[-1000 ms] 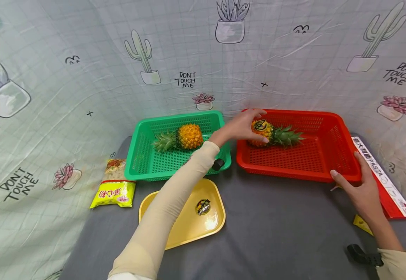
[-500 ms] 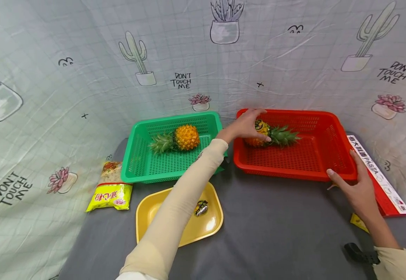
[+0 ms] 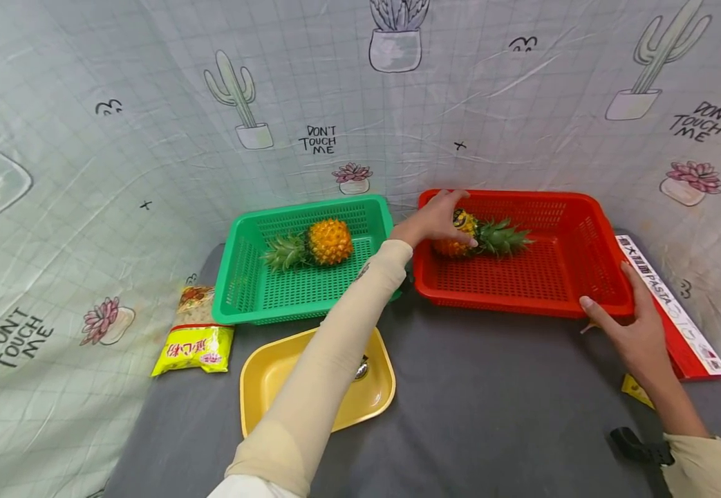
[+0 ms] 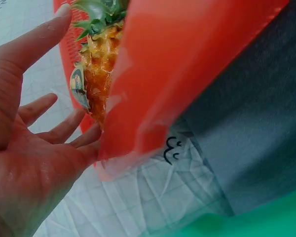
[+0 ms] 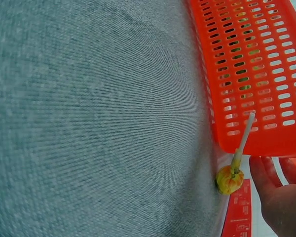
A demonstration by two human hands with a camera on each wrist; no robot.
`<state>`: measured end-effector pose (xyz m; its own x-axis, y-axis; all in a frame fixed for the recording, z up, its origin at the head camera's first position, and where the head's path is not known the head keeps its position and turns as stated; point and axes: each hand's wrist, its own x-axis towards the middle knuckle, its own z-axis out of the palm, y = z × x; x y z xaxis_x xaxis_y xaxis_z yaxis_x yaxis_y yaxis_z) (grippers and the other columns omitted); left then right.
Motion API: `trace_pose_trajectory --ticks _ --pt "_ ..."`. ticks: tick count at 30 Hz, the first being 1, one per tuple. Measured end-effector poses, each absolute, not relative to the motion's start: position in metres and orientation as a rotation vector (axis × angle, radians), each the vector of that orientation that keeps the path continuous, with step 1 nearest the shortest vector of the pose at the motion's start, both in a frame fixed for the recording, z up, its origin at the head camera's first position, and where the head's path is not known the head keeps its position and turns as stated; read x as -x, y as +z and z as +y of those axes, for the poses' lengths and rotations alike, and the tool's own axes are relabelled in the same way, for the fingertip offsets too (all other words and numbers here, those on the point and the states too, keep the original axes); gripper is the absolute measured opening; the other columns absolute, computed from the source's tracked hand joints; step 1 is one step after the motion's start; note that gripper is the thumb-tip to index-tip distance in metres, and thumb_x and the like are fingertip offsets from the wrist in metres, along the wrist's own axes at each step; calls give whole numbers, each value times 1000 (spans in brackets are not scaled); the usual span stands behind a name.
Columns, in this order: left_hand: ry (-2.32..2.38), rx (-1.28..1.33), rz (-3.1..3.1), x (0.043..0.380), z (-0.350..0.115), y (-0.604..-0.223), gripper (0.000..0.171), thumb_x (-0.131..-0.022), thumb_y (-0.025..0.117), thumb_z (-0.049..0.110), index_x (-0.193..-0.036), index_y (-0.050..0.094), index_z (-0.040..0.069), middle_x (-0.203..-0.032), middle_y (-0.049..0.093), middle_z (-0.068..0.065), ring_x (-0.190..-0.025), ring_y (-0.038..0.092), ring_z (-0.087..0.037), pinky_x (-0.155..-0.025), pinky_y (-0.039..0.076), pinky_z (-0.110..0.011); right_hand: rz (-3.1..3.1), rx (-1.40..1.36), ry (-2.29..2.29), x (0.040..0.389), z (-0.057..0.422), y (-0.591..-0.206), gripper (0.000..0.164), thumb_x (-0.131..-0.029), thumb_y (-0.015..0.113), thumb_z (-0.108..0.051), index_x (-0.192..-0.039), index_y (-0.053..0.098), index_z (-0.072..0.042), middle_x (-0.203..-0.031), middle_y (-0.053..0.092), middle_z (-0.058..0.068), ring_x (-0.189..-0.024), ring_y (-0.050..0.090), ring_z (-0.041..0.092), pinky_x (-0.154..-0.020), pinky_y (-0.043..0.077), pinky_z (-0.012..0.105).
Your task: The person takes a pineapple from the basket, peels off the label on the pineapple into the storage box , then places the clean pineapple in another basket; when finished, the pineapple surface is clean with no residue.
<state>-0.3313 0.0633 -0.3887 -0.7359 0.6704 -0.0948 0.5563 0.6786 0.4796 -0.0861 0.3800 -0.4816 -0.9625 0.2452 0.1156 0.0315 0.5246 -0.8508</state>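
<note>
A small orange pineapple (image 3: 502, 238) lies in the red basket (image 3: 522, 310), its leafy crown toward the right. My left hand (image 3: 433, 220) is over its fruit end, thumb and fingers spread to either side. In the left wrist view, the left hand's fingers (image 4: 64, 129) are extended beside the labelled pineapple (image 4: 96, 64), the lower fingertips at the basket's wall. My right hand (image 3: 637, 339) rests at the basket's front right corner, thumb along the front rim and fingers along the right side. The right wrist view shows those fingers (image 5: 267, 170) at the end wall.
A green basket (image 3: 279, 318) holds another pineapple (image 3: 330, 242). In front stands a yellow tray (image 3: 254, 387) with a shiny label (image 3: 362, 368). A noodle packet (image 3: 195, 346), pasta box (image 3: 677, 321) and small yellow packet (image 3: 637, 391) lie around. A lollipop-like yellow ball (image 5: 229, 180) sits beside the red basket.
The head view has shifted slightly. My left forearm has swung a little right and now covers more of the label in the tray. Both hands keep nearly the same places.
</note>
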Motion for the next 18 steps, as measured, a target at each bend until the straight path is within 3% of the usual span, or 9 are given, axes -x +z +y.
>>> trace_pose_trajectory --ticks 18 --pt "395 -924 2612 333 82 -387 86 -91 87 36 -159 41 12 -153 47 -5 -138 44 -21 -107 41 -31 -2517 231 1436 87 381 -483 88 -102 70 -31 -170 15 -39 -169 33 9 -139 41 26 -82 39 3"
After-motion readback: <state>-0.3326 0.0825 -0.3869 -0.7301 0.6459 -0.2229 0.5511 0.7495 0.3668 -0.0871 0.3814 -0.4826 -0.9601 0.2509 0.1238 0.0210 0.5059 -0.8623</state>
